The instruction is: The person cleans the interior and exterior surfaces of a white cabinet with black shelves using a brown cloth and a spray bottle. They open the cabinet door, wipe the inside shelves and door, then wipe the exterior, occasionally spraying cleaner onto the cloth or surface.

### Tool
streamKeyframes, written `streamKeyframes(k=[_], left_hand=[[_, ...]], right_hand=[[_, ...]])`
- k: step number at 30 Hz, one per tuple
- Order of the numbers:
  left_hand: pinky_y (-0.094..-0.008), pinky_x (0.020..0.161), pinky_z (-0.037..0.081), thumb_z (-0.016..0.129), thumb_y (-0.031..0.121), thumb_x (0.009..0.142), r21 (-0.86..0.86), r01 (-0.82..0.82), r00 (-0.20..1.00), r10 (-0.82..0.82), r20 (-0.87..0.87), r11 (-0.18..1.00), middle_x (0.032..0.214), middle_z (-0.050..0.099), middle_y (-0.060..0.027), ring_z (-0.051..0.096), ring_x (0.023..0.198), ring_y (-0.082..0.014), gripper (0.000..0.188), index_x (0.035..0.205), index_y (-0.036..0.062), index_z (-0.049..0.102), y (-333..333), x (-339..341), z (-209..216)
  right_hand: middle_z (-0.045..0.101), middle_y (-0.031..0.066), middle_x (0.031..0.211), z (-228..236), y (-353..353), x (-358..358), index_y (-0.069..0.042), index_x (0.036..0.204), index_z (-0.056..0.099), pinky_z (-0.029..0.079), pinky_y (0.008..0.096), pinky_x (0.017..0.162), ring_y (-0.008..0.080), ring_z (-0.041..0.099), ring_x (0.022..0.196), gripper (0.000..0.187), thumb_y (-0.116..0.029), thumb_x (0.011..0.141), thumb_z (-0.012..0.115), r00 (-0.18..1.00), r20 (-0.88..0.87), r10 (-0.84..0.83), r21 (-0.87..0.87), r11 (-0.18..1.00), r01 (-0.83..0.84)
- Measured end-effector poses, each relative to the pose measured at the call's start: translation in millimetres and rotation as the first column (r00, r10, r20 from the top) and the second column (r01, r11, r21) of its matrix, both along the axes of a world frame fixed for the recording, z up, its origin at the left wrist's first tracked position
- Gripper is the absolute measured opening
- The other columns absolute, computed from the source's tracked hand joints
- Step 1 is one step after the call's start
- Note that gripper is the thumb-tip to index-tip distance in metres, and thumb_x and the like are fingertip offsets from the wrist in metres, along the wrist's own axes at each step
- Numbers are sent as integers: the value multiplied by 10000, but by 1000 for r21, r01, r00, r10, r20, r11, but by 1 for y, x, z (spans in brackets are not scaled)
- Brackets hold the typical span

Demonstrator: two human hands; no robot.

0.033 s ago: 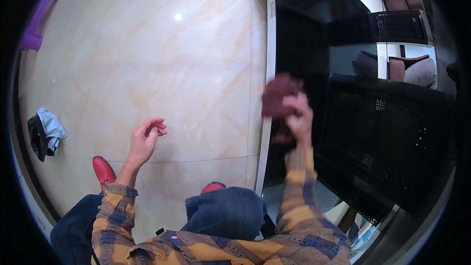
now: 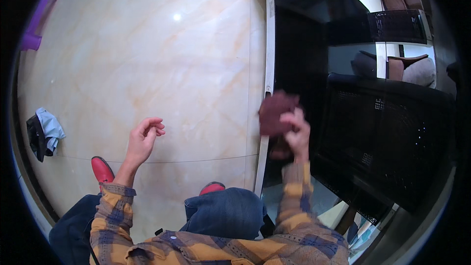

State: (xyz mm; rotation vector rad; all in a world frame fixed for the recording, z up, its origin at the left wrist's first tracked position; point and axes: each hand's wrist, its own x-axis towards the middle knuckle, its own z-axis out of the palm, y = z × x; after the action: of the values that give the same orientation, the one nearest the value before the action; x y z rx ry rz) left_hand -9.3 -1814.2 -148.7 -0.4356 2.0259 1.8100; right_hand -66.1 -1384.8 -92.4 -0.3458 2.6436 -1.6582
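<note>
My right hand point(image 2: 297, 128) grips a dark maroon cloth point(image 2: 277, 113), somewhat blurred. It lies over the white front edge point(image 2: 269, 44) of a low cabinet and its glossy black top point(image 2: 299, 44). A reflection of the cloth shows in the black surface just below my hand. My left hand point(image 2: 143, 140) hangs above the floor with loosely bent fingers and nothing in them.
A black flat panel screen point(image 2: 387, 132) stands on the cabinet to the right. Pale marbled tiles point(image 2: 147, 59) make up the floor. Light blue and black cloths point(image 2: 46, 132) lie at the far left, below a purple plastic piece point(image 2: 33, 39). Red shoes point(image 2: 102, 169) are beneath me.
My right hand and the maroon cloth have shifted toward me along the cabinet's front edge. The left hand has barely moved.
</note>
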Motion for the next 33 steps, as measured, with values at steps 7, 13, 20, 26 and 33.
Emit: streamKeyframes(k=[7,13,20,26,33], left_hand=[[-291,797,536,425,-27,967,32,48,997,-49,51,998,984,648,-111,649,861,-162,245,1148,-46,589,-5,15,-5],[-285,786,537,421,-28,970,-22,-59,997,60,54,998,973,645,-108,649,848,-159,235,1131,-50,591,-20,33,1],[-286,785,539,420,-30,969,-12,-94,990,95,105,995,974,645,-104,651,848,-157,234,1128,-52,590,-12,40,0],[-295,798,539,431,-12,977,-12,58,998,-58,-36,998,983,652,-109,651,867,-166,242,1153,-43,593,19,16,6],[-296,818,535,427,-4,987,43,108,992,-104,-72,993,984,649,-101,646,870,-158,240,1156,-47,592,11,-1,11]], right_hand=[[643,115,1140,36,31,29,-60,1113,671,442,408,1035,254,591,1138,375,-25,751,581,840,99,-533,-37,842,539],[415,264,1430,-40,81,-217,-205,1408,465,250,540,1121,440,289,1397,691,-546,829,627,667,-300,-682,684,334,649],[647,95,1187,-51,69,-238,-168,1218,649,461,413,973,287,582,1116,508,-147,713,702,900,-262,-349,252,875,413],[619,106,1175,-46,28,-99,-172,1235,621,406,438,1030,308,548,1146,542,-82,705,687,933,-332,-135,387,883,265],[523,192,1327,-54,51,166,-134,1353,506,336,504,1084,382,454,1252,576,-145,797,657,669,-289,-685,589,423,688]])
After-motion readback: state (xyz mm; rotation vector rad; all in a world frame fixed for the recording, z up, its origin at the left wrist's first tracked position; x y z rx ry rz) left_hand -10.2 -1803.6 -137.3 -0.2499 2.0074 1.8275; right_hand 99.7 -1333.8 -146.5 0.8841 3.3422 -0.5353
